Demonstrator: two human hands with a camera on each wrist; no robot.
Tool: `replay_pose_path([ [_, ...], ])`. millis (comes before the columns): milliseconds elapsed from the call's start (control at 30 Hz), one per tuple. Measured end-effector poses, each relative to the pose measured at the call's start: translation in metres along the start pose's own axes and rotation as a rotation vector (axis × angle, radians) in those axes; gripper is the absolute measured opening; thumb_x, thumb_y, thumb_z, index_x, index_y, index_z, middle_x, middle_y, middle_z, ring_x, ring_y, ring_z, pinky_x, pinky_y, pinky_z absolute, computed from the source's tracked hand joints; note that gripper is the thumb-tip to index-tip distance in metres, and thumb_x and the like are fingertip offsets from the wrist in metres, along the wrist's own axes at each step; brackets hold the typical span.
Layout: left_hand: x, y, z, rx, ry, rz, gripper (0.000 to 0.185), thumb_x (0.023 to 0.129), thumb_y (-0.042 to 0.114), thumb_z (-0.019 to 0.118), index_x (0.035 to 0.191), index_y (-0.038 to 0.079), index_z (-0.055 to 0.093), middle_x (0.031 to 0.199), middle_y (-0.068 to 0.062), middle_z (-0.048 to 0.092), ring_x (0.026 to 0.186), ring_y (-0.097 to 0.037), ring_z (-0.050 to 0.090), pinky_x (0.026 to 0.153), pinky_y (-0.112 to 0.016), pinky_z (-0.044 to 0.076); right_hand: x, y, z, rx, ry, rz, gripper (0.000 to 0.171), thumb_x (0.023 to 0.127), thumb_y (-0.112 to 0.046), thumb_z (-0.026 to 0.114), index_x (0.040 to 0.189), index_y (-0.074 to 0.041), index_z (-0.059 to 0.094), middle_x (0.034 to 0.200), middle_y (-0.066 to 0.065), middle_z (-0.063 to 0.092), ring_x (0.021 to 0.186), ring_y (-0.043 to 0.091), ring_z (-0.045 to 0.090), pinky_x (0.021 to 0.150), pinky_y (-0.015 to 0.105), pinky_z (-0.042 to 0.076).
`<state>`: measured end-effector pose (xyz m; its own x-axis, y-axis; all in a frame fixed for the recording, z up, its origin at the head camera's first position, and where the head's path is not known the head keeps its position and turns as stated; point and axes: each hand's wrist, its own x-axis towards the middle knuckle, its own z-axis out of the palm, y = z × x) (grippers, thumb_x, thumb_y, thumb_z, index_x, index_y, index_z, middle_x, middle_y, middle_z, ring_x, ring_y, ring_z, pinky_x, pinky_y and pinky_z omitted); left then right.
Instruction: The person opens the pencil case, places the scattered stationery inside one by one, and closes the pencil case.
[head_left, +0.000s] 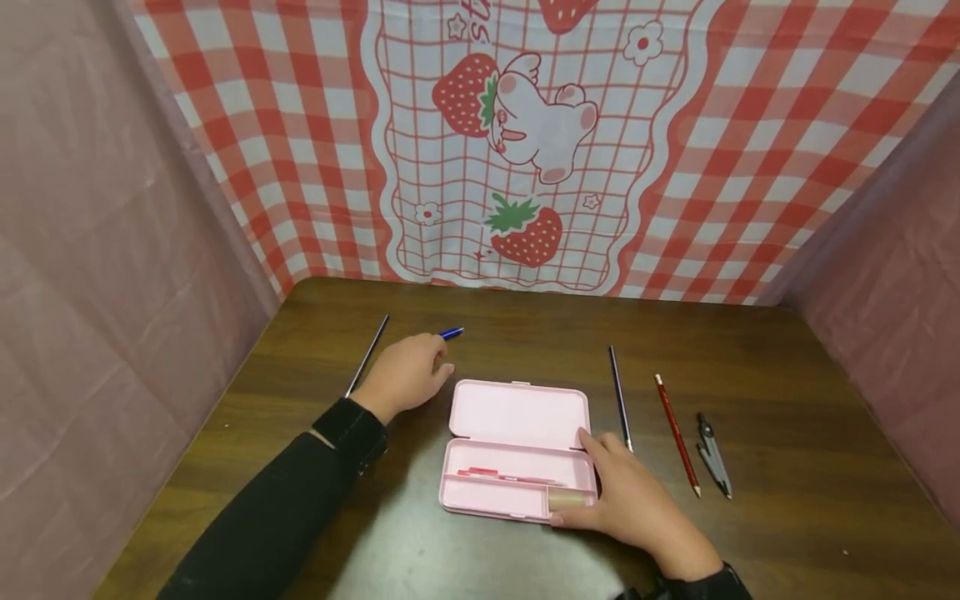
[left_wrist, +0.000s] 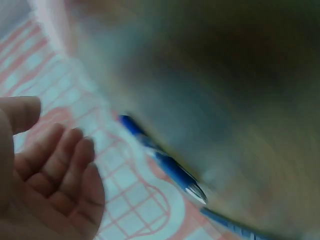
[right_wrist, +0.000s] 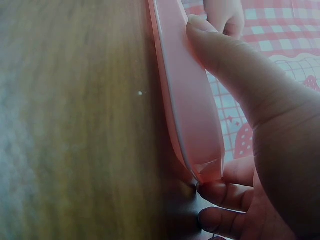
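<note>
My left hand hovers over the far left of the table, close to a blue pen. In the left wrist view its fingers are loosely bent with nothing between them, and the pen lies apart from them. A pink pencil case lies with its lid folded back. At its right end my right hand grips it, thumb along the near side and fingers round the corner. Inside are a thin red-and-clear pen and a beige block in the small compartment.
One slim dark stick lies left of my left hand, and a dark pencil lies beyond my right. Further right are a red pencil and a grey compass. A checked cloth hangs behind the table.
</note>
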<state>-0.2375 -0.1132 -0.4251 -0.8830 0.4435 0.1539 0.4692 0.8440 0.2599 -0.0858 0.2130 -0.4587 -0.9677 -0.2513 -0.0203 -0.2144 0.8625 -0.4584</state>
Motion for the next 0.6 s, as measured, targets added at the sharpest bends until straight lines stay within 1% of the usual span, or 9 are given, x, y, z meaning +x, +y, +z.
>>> replay_pose_path([
  [33,0.004,-0.004,0.000,0.019,-0.003,0.019,0.023,0.098,0.030,0.071,0.106,0.009,0.068,0.089,0.000,0.062,0.080,-0.018,0.060,0.072,-0.038,0.051,0.000,0.000,0.001,0.000,0.000,0.003,0.130,0.061,-0.083,0.080,0.152,0.004,0.044,0.133,0.017,0.054,0.113,0.032,0.060,0.091,0.051,0.052],
  [100,0.012,-0.011,0.001,0.067,-0.011,0.053,0.027,0.097,0.030,0.071,0.110,0.006,0.068,0.095,-0.004,0.064,0.088,-0.022,0.063,0.079,-0.041,0.053,0.000,0.000,0.001,0.002,-0.001,0.006,0.130,0.061,-0.083,0.080,0.152,0.003,0.044,0.133,0.017,0.054,0.114,0.032,0.060,0.091,0.051,0.052],
  [133,0.016,-0.014,0.002,0.089,-0.015,0.064,0.030,0.098,0.030,0.071,0.114,0.005,0.067,0.099,-0.006,0.065,0.093,-0.024,0.064,0.083,-0.042,0.053,0.000,0.000,0.001,0.003,0.000,0.002,0.130,0.061,-0.083,0.080,0.152,0.004,0.044,0.133,0.017,0.054,0.113,0.032,0.060,0.091,0.051,0.052],
  [200,0.023,-0.020,0.003,0.120,-0.038,0.064,0.036,0.098,0.030,0.071,0.121,0.003,0.065,0.107,-0.010,0.065,0.102,-0.028,0.063,0.089,-0.045,0.052,-0.001,-0.001,0.001,0.002,0.004,-0.004,0.130,0.061,-0.082,0.080,0.151,0.004,0.045,0.133,0.017,0.054,0.113,0.033,0.061,0.090,0.052,0.052],
  [267,0.029,-0.026,0.005,0.150,-0.072,0.038,0.041,0.098,0.031,0.070,0.127,0.002,0.063,0.113,-0.012,0.064,0.109,-0.030,0.063,0.094,-0.047,0.051,-0.001,-0.001,0.001,0.000,0.008,-0.009,0.129,0.061,-0.082,0.080,0.151,0.003,0.045,0.133,0.017,0.055,0.113,0.034,0.061,0.089,0.052,0.052],
  [400,0.035,-0.030,0.007,0.142,-0.122,-0.069,0.040,0.099,0.029,0.068,0.127,0.001,0.062,0.114,-0.014,0.064,0.108,-0.032,0.063,0.093,-0.047,0.051,-0.002,-0.001,0.001,-0.001,0.018,-0.018,0.129,0.061,-0.081,0.081,0.151,0.004,0.046,0.133,0.017,0.055,0.112,0.033,0.061,0.089,0.051,0.052],
  [500,0.039,-0.032,0.011,0.112,-0.131,-0.148,0.034,0.099,0.025,0.067,0.124,0.002,0.062,0.112,-0.014,0.064,0.106,-0.032,0.063,0.091,-0.047,0.052,0.000,0.000,0.002,0.001,0.016,-0.010,0.129,0.060,-0.082,0.081,0.151,0.003,0.045,0.134,0.017,0.054,0.113,0.033,0.061,0.090,0.051,0.052],
  [600,0.043,-0.035,0.015,0.092,-0.136,-0.175,0.030,0.097,0.019,0.066,0.121,0.003,0.062,0.111,-0.014,0.064,0.106,-0.033,0.063,0.091,-0.048,0.052,0.000,0.000,0.001,0.000,0.006,0.007,0.130,0.061,-0.083,0.079,0.152,0.003,0.044,0.135,0.017,0.054,0.115,0.033,0.060,0.091,0.051,0.052],
])
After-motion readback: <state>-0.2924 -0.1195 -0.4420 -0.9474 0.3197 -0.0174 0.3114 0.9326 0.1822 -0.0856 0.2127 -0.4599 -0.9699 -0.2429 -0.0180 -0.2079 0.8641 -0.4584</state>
